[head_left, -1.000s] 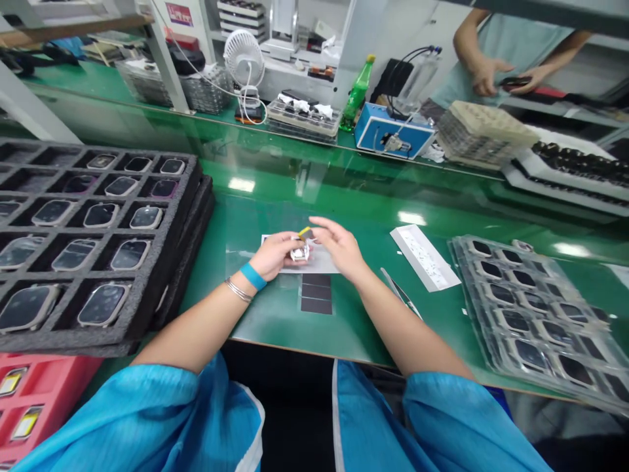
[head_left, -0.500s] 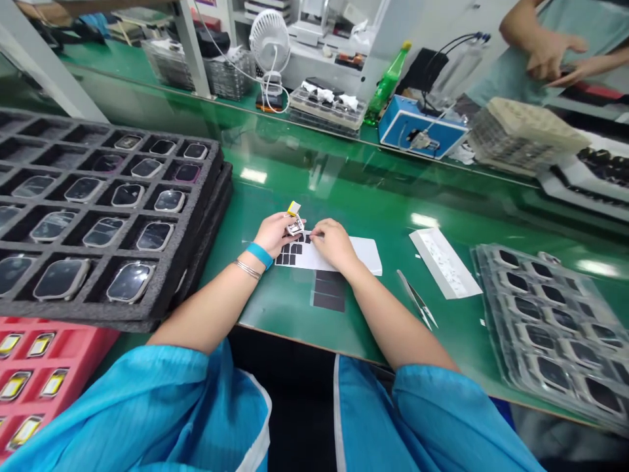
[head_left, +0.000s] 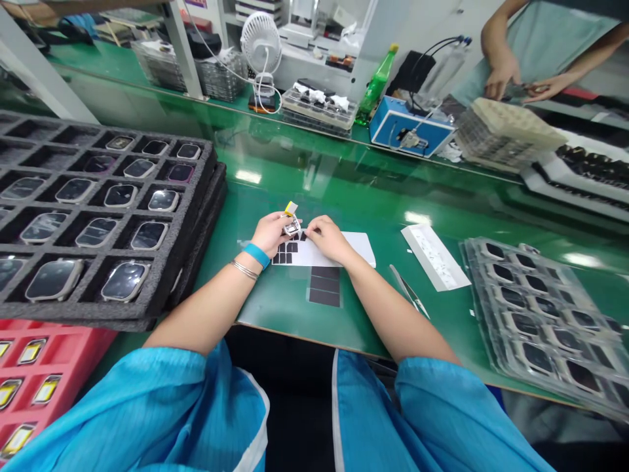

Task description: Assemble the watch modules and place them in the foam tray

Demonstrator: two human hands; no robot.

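Backing sheet [head_left: 358, 249], white, lies on the green bench mat under both your hands, and it is the landmark for everything here. Your left hand [head_left: 268, 235] hovers over its left end, thumb and fingers pressed together in a pinch on a small silver part [head_left: 292, 227], with a yellow tab [head_left: 291, 208] sticking up from that part. Your right hand [head_left: 328, 240] sits just to the right of the pinch, fingers curled and fingertips [head_left: 308, 229] down near the sheet's upper edge; you cannot tell whether they pinch anything. Black pads [head_left: 285, 253] stand in a neat grid on the sheet, right beneath your left hand. Dark strips [head_left: 324, 287] lie on the mat just below the sheet. Tweezers [head_left: 407, 290] and a white card [head_left: 435, 257] rest to its right, with a clear tray of watch cases [head_left: 469, 259] farther right. A black foam tray of watch cases [head_left: 199, 196] fills the bench left of the sheet. Well beyond it, across the bench, a co-worker's hands [head_left: 498, 82] work on something too small to tell.
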